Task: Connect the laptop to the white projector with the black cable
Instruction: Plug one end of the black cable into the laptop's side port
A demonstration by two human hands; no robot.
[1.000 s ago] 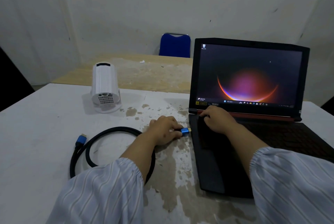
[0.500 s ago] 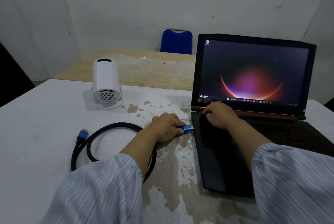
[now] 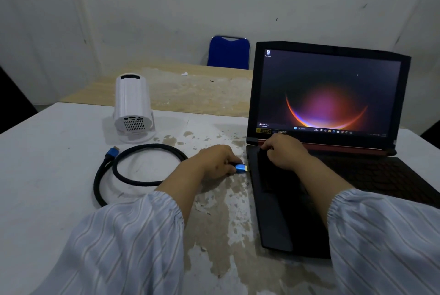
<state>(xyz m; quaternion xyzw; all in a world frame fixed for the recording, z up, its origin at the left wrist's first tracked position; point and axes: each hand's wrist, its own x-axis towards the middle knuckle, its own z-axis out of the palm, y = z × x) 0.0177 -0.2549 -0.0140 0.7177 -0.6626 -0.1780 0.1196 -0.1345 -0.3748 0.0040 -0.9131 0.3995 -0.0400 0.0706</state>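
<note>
Left hand (image 3: 215, 161) is pinched around one blue plug (image 3: 241, 168) of the black cable (image 3: 133, 180), with the gold tip poking out toward the left edge of the laptop (image 3: 297, 199), super close to it, though I honestly can't tell if the tip is touching the side or just short of it. Right hand (image 3: 284, 151) is resting flat-ish on the laptop's back left corner, fingers curled loosely near the hinge, not gripping anything as far as I can see. Size-wise, the biggest thing here is the white table (image 3: 47, 175), which has a big patch of peeled paint down the middle where the brown shows through. Behind it sits a bare wooden table (image 3: 202, 92) and a blue chair (image 3: 229, 52) against the wall. The laptop is on the right side of the white table, lid open and upright, screen lit with a reddish crescent wallpaper and a taskbar. Both forearms come in from the bottom in striped sleeves (image 3: 123, 247). The white projector (image 3: 131, 106) lies on its stand toward the back left, vented end with ports facing the camera, well apart from the laptop. The cable makes a loose loop on the table between projector and left arm, and its other blue plug (image 3: 111, 153) lies free just in front of the projector's base, not plugged in.
</note>
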